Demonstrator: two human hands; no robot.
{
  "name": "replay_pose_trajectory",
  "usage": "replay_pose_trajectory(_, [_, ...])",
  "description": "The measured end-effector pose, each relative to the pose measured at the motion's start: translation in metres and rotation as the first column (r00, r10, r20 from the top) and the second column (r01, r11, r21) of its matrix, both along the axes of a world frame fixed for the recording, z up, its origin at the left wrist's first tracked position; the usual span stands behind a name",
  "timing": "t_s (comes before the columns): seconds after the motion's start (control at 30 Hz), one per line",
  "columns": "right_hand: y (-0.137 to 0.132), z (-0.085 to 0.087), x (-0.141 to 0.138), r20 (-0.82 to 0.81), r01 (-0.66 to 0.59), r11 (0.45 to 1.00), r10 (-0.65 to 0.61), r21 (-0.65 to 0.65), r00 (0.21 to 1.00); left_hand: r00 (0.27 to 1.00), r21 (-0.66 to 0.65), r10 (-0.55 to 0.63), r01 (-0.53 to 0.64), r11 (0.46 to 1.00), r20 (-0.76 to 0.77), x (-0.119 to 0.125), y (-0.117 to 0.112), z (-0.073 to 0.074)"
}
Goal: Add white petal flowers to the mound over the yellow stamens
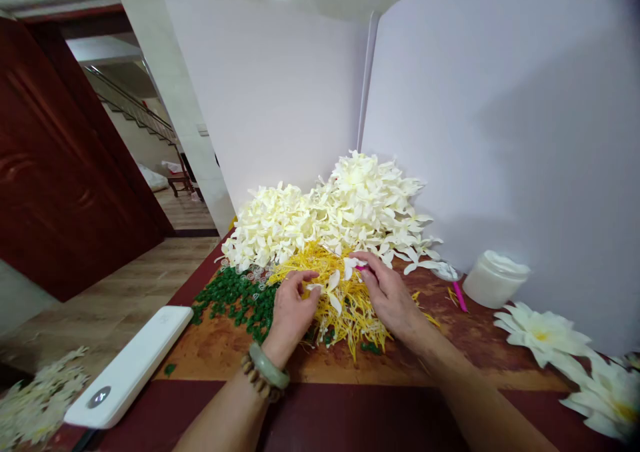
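Our left hand (295, 299) is curled, its fingertips (314, 291) pressing down into a pile of yellow strands (345, 312); whether they grip anything, we cannot tell. Our right hand (387, 295) is half closed, its fingers pinching a white petal (350, 265) at the pile's upper edge, with a speck of pink (361, 267) showing at the pinch. The yellow pile sits on a stained brown table (215, 345), between a patch of green beads (237, 299) on the left and a pink stick (460, 297) on the right. Behind it rises a big heap of white petals (325, 219), touching the strands. A white jar (495, 279) stands to the right, beside large white flowers (543, 332) with yellow centres.
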State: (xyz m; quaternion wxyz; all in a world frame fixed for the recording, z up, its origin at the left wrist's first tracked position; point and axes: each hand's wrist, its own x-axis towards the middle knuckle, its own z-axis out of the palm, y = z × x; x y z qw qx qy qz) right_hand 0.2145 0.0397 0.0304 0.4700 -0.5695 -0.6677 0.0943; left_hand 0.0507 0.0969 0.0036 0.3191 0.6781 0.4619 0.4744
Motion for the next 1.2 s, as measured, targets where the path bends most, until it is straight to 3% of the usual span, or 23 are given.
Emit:
replay_pose_trajectory(0.07, [0.001,-0.001,0.003,-0.007,0.001,1.000,-0.001,0.024,1.000,0.984,0.050,0.074,-0.067,0.997,-0.161,0.001,0.001,-0.004])
replay_pose_trajectory(0.17, [0.002,-0.002,0.005,-0.009,-0.004,0.999,0.004,0.033,1.000,0.976,0.006,0.103,-0.104,0.995,-0.194,0.001,0.002,-0.008])
replay_pose_trajectory(0.27, [0.000,0.000,0.003,-0.001,-0.008,1.000,0.008,0.009,1.000,0.988,-0.072,0.083,-0.093,0.993,-0.133,-0.002,0.005,-0.007])
replay_pose_trajectory(0.37, [-0.002,0.002,0.000,-0.004,-0.036,0.999,0.036,-0.009,0.999,0.995,-0.094,0.101,-0.098,0.991,0.025,-0.010,0.006,0.001])
replay_pose_trajectory(0.47, [-0.005,0.005,-0.003,-0.026,-0.072,0.996,0.071,-0.044,0.997,0.965,-0.115,0.122,-0.097,0.989,0.232,-0.017,0.006,0.012])
replay_pose_trajectory(0.7, [-0.010,0.006,-0.009,-0.149,-0.146,0.981,0.127,-0.125,0.981,0.895,-0.148,0.074,-0.009,0.989,0.439,-0.020,0.007,0.016])
replay_pose_trajectory(0.87, [-0.009,0.006,-0.012,-0.245,-0.221,0.961,0.176,-0.168,0.953,0.878,-0.169,0.075,0.007,0.986,0.473,-0.019,0.006,0.017])
replay_pose_trajectory(1.2, [-0.008,0.001,-0.018,-0.145,-0.211,0.955,0.183,-0.209,0.972,0.863,-0.207,0.048,0.066,0.976,0.502,-0.015,0.002,0.020])
